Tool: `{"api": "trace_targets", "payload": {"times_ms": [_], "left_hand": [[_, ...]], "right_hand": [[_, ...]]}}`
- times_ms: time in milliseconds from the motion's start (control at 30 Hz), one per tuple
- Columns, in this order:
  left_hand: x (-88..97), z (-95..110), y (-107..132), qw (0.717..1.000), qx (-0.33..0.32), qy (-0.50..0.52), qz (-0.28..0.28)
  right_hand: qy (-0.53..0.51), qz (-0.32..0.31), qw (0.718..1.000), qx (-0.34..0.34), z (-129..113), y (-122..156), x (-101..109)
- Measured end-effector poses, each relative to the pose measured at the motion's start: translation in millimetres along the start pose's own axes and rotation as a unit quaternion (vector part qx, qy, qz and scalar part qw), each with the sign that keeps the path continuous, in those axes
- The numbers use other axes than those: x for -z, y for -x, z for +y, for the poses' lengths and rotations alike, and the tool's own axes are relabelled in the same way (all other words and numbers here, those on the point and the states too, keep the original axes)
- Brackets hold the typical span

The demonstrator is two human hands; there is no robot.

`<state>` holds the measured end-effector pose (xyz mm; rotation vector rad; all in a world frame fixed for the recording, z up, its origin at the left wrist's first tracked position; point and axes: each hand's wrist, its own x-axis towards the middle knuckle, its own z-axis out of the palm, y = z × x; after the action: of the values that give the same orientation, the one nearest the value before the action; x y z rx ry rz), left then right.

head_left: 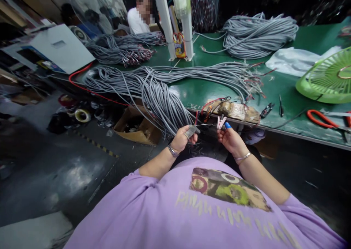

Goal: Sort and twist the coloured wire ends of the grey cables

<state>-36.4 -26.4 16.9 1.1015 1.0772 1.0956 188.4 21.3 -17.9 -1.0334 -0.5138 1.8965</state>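
My left hand (184, 136) is closed in a pinch on the end of a grey cable (164, 110) that hangs off the green table (197, 90). A grey cot covers one fingertip. A thin bare wire (205, 124) stretches from that pinch toward my right hand (229, 138). The right hand is closed around a small tool with a pink clip-like head (221, 121); a blue cot sits on one finger. Both hands hover just in front of the table's edge, below a taped wooden block (236, 111) with red and black leads.
Bundles of grey cable (257, 33) lie across the table. A green fan (329, 77) and orange-handled cutters (319, 119) sit at right, black pliers (266, 110) nearby. A cardboard box (137, 126) stands on the floor. Another person (138, 20) sits at the far end.
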Motion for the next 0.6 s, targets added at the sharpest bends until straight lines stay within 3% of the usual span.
{"api": "trace_targets", "payload": {"times_ms": [233, 400, 467, 600], "left_hand": [[0.6, -5, 0, 1.0, -0.014, -0.006, 0.006], [-6.4, -6, 2, 0.986, -0.117, -0.119, 0.016], [-10.6, -6, 2, 0.953, -0.201, -0.225, 0.025], [-16.8, -9, -4, 0.843, -0.332, -0.421, 0.044]], "right_hand": [[0.019, -0.015, 0.999, 0.021, -1, 4, -6], [0.047, -0.034, 0.998, 0.039, -7, 6, -15], [0.066, -0.04, 0.995, 0.055, -10, 4, -20], [0.071, -0.029, 0.992, 0.097, -15, 2, -30]]}}
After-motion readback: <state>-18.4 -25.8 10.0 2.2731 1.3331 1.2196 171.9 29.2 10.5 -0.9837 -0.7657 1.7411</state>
